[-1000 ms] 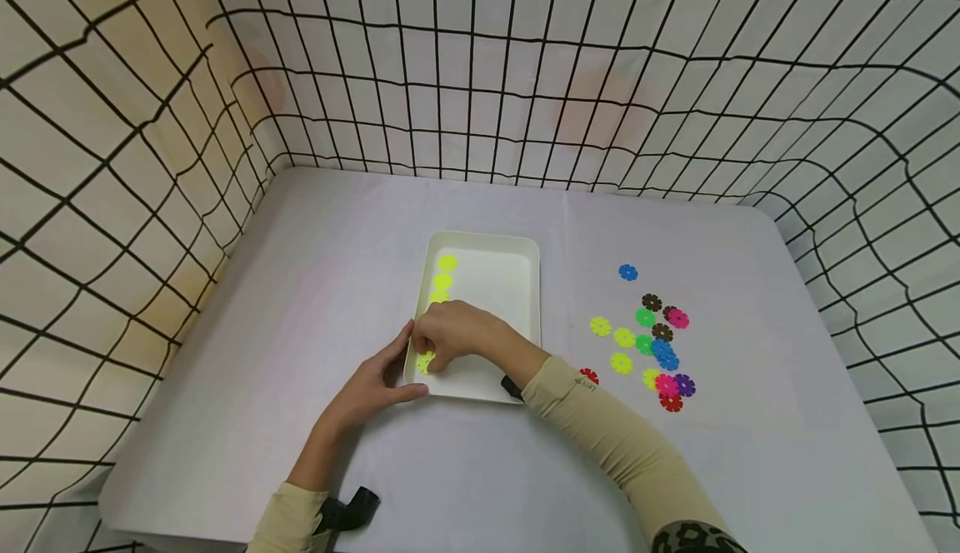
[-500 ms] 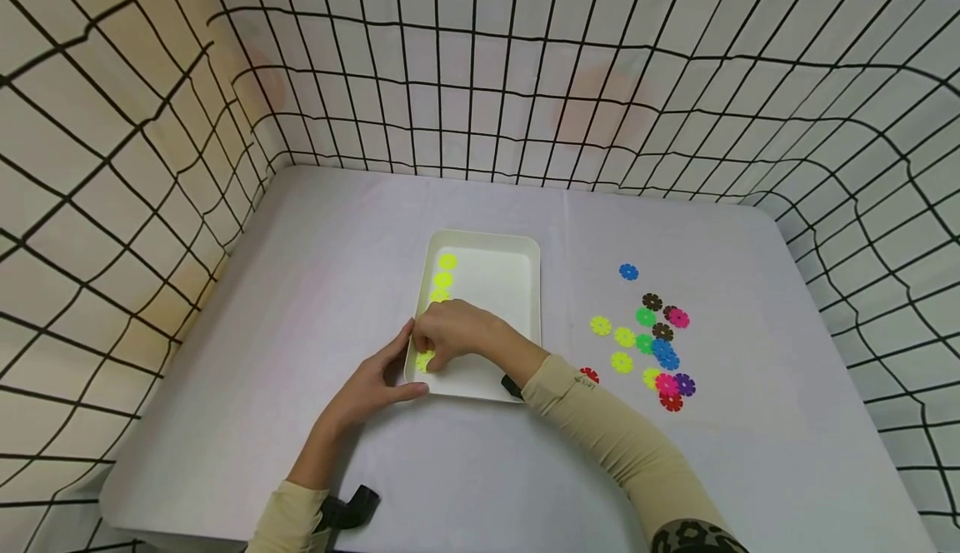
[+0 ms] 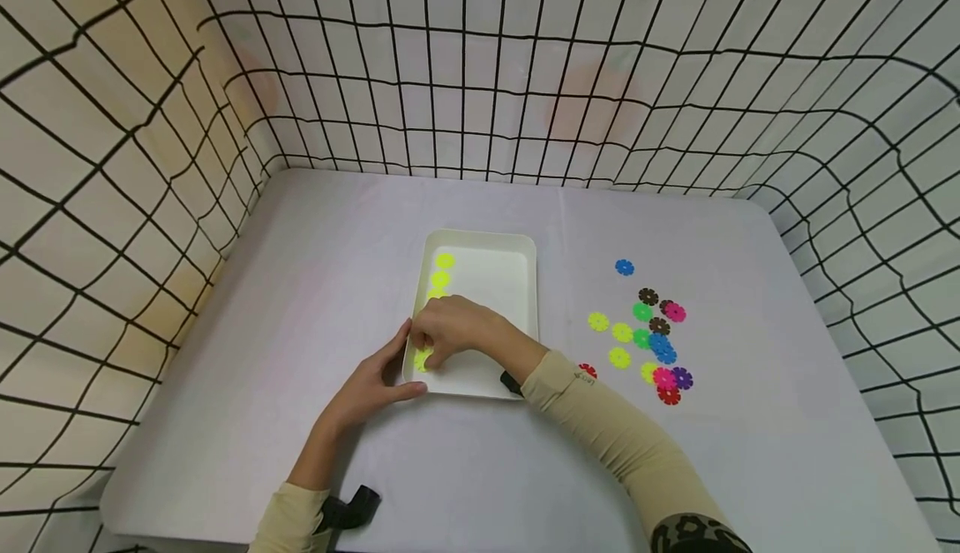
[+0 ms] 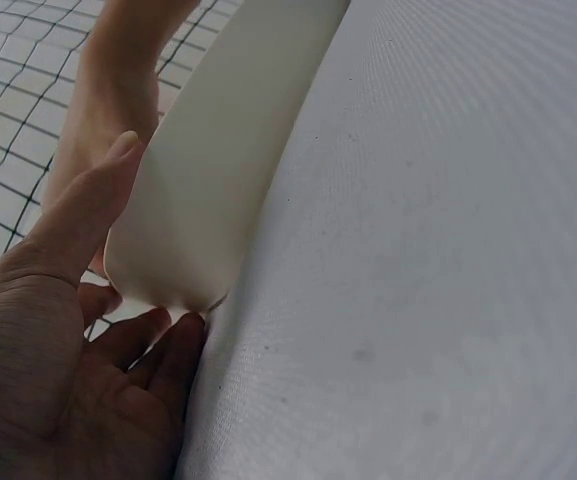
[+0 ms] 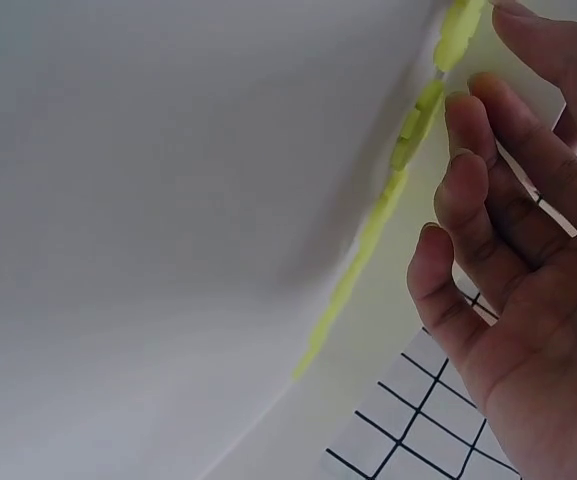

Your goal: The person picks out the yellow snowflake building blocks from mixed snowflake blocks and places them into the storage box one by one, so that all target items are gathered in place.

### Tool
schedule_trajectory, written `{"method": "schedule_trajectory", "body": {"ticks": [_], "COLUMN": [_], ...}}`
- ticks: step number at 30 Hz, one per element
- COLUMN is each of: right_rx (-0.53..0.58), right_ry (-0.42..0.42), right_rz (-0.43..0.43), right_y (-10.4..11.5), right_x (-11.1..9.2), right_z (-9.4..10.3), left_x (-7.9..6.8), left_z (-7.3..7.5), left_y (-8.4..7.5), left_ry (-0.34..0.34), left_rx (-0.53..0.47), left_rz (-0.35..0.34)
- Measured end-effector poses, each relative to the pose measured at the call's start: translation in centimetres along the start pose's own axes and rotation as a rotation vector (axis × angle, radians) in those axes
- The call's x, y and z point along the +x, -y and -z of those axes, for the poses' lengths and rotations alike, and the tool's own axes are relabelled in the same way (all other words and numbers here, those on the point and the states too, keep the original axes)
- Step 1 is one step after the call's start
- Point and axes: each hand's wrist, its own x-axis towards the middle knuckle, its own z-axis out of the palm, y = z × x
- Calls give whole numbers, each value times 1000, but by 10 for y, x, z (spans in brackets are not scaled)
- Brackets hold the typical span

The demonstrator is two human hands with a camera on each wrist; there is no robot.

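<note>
A shallow white tray (image 3: 498,286) lies on the table, with yellow flower-shaped plastic discs (image 3: 445,261) in a row along its left wall. My left hand (image 3: 371,386) holds the tray's near left corner, thumb (image 4: 118,165) at the near side and fingers (image 4: 173,360) bent against the left side. My right hand (image 3: 453,328) reaches into the tray over the row and hides its middle. Its thumb is right at the nearest yellow disc (image 3: 422,361). In the right wrist view its fingers (image 5: 463,190) are loosely bent beside the upright-looking edges of the discs, with nothing visibly pinched.
Several loose discs lie right of the tray: yellow (image 3: 622,332), green (image 3: 642,312), brown (image 3: 648,296), blue (image 3: 624,267), pink (image 3: 675,311), purple (image 3: 682,378) and red (image 3: 669,396). Black wire mesh (image 3: 480,103) stands around the table's (image 3: 315,245) back and sides.
The head view has shifted slightly. Both hands keep almost the same place at the tray, and the discs stay where they were.
</note>
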Motion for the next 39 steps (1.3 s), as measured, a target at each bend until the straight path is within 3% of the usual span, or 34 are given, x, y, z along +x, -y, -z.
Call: {"method": "schedule_trajectory", "body": {"ticks": [10,18,27,32,39], "right_rx": [28,84,142,168,208], "right_ry": [-16,-72,-212,-322,-428], "right_rz": [-59,-136,-290,-372,-609], "right_y": [-2,-9,-35,-55,-76], "right_x": [-10,-30,-86,-120,-161], "right_z": [10,27,44,43,37], "left_x": [0,-1,0,-1,-1], "left_z": [-1,-3,-5,-4,-4], "left_y": [1,0,-1,-1,-4], "left_ry": [-1,-13,-32,-28,-20], "left_rx": [-4,-13,36,28,17], "left_rz": [-13,-9,27,3,-17]}}
